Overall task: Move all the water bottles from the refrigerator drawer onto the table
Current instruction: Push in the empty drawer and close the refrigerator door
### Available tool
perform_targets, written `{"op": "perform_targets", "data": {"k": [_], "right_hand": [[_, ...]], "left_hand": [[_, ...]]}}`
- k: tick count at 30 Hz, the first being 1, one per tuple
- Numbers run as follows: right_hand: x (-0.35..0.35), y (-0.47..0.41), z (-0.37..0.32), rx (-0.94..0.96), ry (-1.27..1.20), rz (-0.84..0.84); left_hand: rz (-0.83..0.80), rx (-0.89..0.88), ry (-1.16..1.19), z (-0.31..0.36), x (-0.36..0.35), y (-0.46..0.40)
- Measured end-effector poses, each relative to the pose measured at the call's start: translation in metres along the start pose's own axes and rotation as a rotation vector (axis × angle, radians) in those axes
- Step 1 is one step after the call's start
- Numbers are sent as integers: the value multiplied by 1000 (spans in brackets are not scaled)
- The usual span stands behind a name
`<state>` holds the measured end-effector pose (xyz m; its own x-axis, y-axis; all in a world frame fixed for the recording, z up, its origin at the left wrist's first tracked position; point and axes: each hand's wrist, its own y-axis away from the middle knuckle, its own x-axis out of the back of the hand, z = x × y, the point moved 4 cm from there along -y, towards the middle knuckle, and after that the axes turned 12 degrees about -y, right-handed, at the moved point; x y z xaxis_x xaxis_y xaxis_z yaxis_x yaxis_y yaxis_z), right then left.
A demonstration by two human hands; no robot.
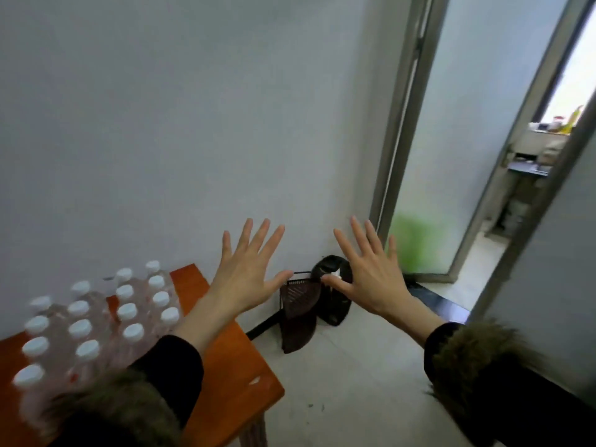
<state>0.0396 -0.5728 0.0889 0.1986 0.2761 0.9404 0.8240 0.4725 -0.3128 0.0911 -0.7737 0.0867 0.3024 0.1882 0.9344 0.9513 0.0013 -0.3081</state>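
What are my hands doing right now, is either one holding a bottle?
Left hand: open, fingers spread, holding nothing.
Right hand: open, fingers spread, holding nothing.
The bottles stand on the table.

White-capped water bottles (125, 312) stand upright, clustered on the orange table (238, 366).

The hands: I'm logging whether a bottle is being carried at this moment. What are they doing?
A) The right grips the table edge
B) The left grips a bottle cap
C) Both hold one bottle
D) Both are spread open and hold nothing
D: the left hand and right hand are raised with fingers straight and spread, apart from the water bottles standing on the orange table.
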Motion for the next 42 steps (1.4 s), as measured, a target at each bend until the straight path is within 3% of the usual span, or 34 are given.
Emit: {"op": "perform_targets", "data": {"k": [5,19,29,35,42], "right_hand": [[51,83,68,-241,125,73],[129,363,160,-831,229,147],[179,535,259,-1087,276,164],[204,618,326,-1144,266,153],[208,670,403,-1201,235,110]], "left_hand": [[96,-240,81,90,24,-14],[93,-769,325,336,70,67],[71,-937,337,543,113,133],[44,-1021,342,672,125,170],[-14,-1103,349,775,122,188]]}}
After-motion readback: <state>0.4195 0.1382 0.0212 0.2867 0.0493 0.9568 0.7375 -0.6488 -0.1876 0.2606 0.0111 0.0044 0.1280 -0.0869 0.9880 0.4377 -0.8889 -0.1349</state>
